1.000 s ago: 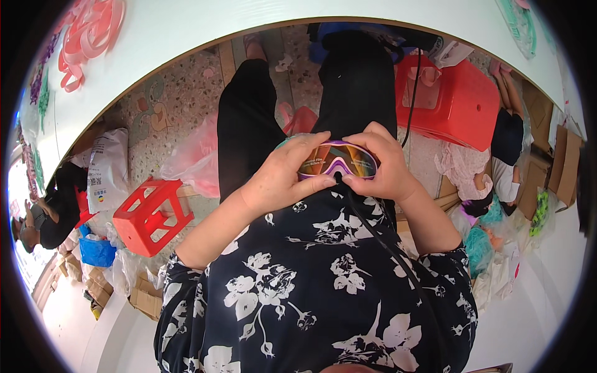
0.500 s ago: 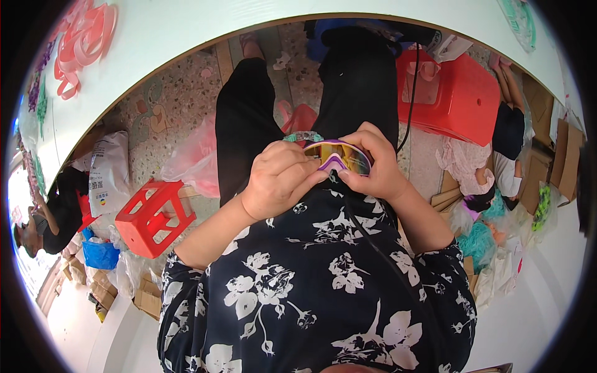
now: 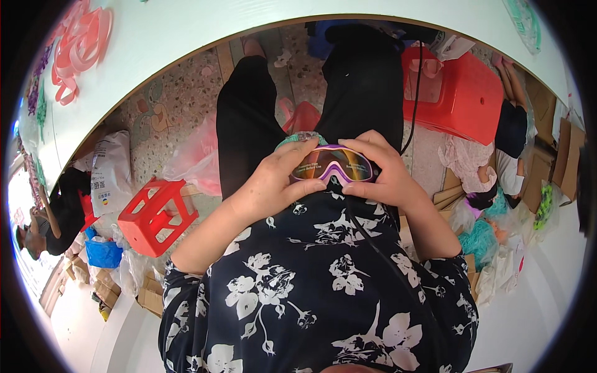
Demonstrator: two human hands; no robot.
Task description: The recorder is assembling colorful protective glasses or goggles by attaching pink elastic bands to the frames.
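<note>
Between my two hands are goggles (image 3: 334, 163) with a purple and white frame and a shiny, yellow-orange tinted lens. My left hand (image 3: 283, 173) grips their left end, thumb along the lower rim by the nose notch. At the other end my right hand (image 3: 380, 166) holds them the same way, its thumb below the lens and fingers over the top. A patterned greenish strap (image 3: 300, 137) shows just beyond the left hand. The goggles are above my lap, lens facing up; their back is hidden.
A white table (image 3: 186, 25) curves across the far side, with pink straps (image 3: 81, 46) on it. Red stools stand left (image 3: 155, 214) and right (image 3: 460, 99). A black cable (image 3: 415, 93) hangs on the right. Bags and cardboard boxes (image 3: 567, 146) lie around; other people sit at both sides.
My left hand has gone from pinching fingers over the lens to gripping the goggles' left end, so more of the lens shows. The right hand keeps its hold.
</note>
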